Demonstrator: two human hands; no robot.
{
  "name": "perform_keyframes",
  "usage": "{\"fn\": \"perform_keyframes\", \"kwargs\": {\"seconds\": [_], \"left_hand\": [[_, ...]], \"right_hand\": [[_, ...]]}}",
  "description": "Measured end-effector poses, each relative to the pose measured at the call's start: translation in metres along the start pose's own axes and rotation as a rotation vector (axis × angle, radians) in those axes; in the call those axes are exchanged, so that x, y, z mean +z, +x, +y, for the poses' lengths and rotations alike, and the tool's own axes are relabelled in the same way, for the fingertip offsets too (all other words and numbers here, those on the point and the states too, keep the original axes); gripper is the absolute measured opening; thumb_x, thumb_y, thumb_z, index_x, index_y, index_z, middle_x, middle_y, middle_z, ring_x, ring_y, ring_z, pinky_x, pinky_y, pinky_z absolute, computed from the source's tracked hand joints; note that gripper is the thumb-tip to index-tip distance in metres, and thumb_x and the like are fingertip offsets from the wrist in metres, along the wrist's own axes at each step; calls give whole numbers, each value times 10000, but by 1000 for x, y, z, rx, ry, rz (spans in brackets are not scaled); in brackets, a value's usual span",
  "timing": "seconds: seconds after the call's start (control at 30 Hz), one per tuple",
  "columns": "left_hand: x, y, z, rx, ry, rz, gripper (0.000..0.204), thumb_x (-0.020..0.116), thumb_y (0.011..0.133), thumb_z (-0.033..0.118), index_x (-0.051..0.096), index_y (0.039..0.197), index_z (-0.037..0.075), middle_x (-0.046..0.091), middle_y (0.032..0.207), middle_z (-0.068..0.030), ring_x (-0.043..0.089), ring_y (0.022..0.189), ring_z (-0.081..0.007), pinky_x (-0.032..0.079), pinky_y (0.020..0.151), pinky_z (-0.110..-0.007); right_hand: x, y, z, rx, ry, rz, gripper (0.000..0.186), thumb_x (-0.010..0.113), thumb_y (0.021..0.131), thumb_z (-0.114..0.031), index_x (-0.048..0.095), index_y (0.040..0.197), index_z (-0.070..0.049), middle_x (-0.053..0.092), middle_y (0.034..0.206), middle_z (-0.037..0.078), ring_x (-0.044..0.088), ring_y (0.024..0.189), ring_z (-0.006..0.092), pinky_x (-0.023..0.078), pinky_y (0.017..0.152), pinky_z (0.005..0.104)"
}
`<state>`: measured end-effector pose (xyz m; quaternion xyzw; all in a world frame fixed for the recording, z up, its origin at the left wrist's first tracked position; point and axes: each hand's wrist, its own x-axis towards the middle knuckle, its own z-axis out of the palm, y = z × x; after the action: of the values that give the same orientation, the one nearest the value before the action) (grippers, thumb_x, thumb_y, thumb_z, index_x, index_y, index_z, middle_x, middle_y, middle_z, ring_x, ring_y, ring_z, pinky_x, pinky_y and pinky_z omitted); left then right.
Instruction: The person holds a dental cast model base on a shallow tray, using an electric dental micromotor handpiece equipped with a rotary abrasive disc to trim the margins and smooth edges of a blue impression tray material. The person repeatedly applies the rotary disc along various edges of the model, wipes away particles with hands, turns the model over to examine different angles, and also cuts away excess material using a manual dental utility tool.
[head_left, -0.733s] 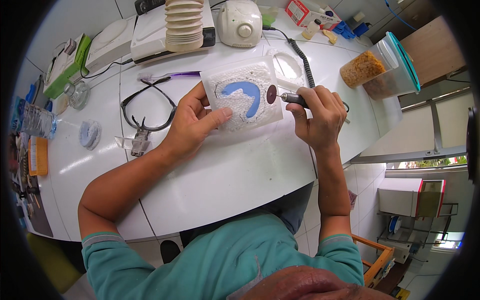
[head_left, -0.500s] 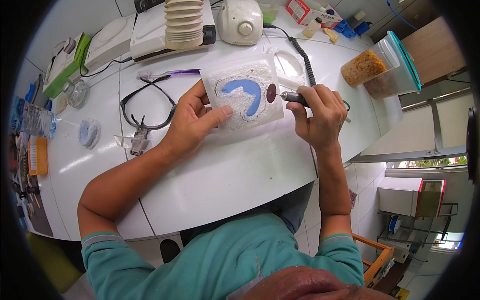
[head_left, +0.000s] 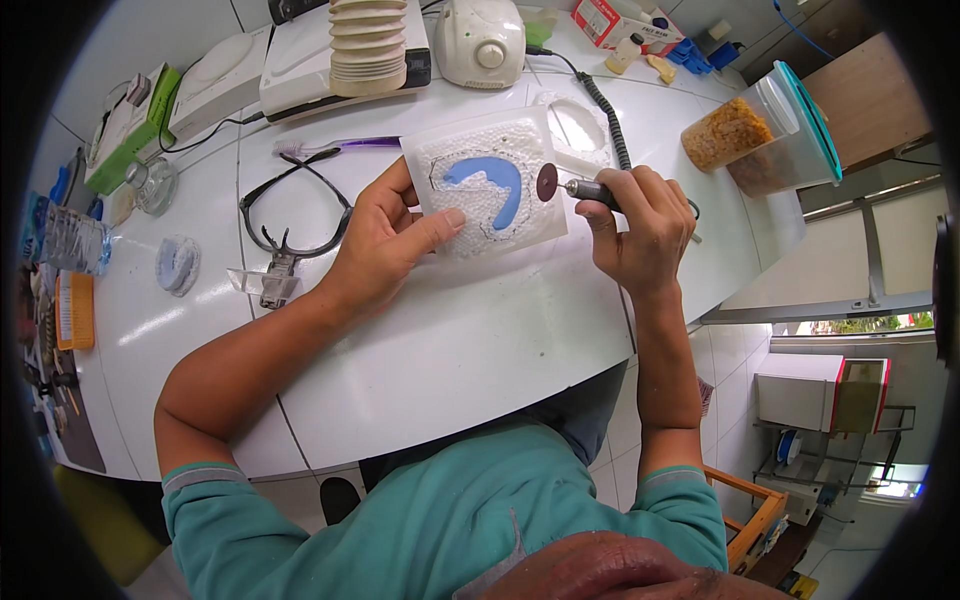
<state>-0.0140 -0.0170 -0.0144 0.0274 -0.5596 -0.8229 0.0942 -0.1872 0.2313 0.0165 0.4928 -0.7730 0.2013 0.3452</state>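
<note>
Left grip (head_left: 400, 230) clamped on sheet (head_left: 477, 206), right grip (head_left: 645, 225) on handpiece (head_left: 598, 194); disc (head_left: 547, 182) between grips likely wanted light, level contact.

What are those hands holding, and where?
The left hand holds the square plastic sheet by its lower-left edge; the right hand holds the rotary handpiece by its dark barrel.

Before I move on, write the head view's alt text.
The left hand holds a square white sheet with a blue arch; the right hand holds a rotary tool, its dark disc at the sheet's right side. Glasses and a toothbrush lie on the white table.
</note>
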Motion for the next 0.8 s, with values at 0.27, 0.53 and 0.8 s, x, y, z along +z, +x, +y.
{"fn": "perform_keyframes", "kwargs": {"seconds": [0.27,0.53,0.8], "left_hand": [[0,1,1,0,6,12,607,726,1017,59,490,1571,-12,658,1449,-149,711,1260,-216,589,1092,-379],[0,-2,1,-4,3,2,590,713,1037,60,486,1576,-13,642,1469,-134,695,1268,-192,571,1098,-363],[1,-1,2,0,7,-1,623,731,1016,67,484,1583,-8,648,1465,-150,675,1311,-222,548,1139,-397]], "right_hand": [[-2,1,-1,1,9,-24,437,813,947,-535,743,904,-106,586,693,7,559,603,206,391,612,364],[0,2,0,5,37,-6,420,820,944,-520,739,898,-110,575,693,-3,551,607,203,389,615,362],[-1,1,-1,12,37,-23,415,821,937,-527,737,889,-123,575,693,-1,550,606,207,390,617,364]]}}
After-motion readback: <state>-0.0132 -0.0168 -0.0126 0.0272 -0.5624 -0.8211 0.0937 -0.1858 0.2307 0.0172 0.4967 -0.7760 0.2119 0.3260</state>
